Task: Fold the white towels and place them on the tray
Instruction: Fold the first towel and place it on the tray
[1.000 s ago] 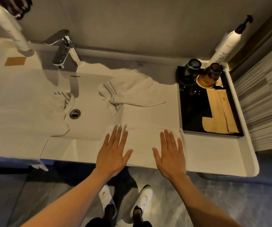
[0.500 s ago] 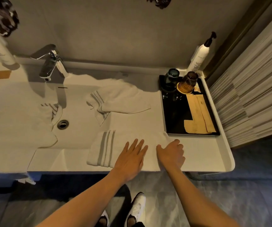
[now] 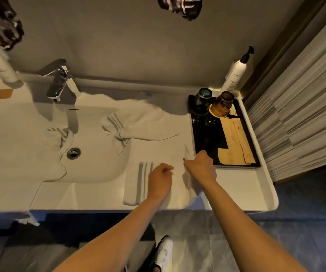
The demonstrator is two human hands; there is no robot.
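Note:
A white towel with grey stripes [image 3: 138,183] lies partly folded on the counter's front edge. My left hand [image 3: 159,179] rests on its middle with fingers curled, pinching the cloth. My right hand [image 3: 200,166] grips the towel's right edge and lifts it slightly, just beside the black tray [image 3: 201,138]. A second striped white towel [image 3: 138,126] lies crumpled behind, between the basin and the tray. A third white towel [image 3: 56,138] lies bunched at the basin's left side.
The tray holds a teal glass [image 3: 203,97], an amber glass [image 3: 222,104] and tan paper packets [image 3: 234,142]. A chrome faucet [image 3: 60,83] stands over the basin with its drain [image 3: 73,153]. A pump bottle [image 3: 236,73] stands behind the tray. A striped wall is at right.
Both hands went from lying flat on the towel to closing on it; the right hand moved toward the tray and raised the towel's right edge. The camera shifted right.

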